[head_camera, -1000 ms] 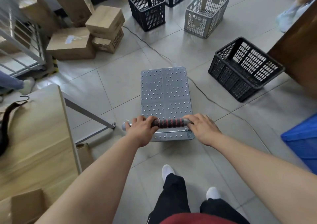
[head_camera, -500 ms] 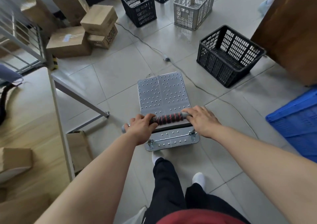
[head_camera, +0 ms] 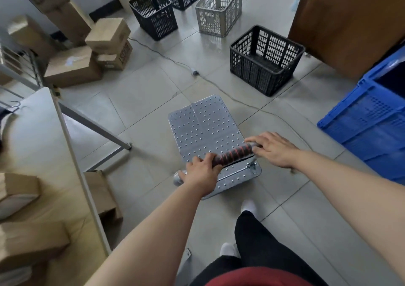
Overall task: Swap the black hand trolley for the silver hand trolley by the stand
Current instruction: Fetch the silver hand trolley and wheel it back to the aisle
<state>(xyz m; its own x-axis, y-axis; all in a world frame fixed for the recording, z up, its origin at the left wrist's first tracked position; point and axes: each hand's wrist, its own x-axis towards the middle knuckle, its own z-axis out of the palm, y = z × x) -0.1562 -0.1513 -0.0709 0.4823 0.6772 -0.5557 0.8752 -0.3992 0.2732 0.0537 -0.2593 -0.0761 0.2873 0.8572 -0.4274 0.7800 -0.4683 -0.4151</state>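
The silver hand trolley stands on the tiled floor in front of me, its studded metal deck angled slightly to the right. Its handle bar has a black and red ribbed grip. My left hand is closed around the left end of the bar. My right hand grips the right end. No black hand trolley is in view. My legs in black trousers and white socks are just behind the trolley.
A wooden table with metal legs and cardboard boxes stands at the left. Black crates and a grey crate sit ahead, a blue crate at the right, a brown cabinet behind it. A cable crosses the floor.
The trolley has been pulled backward and swung so its deck points more to the right. Both hands stayed on the handle. The crates ahead now lie farther from the deck.
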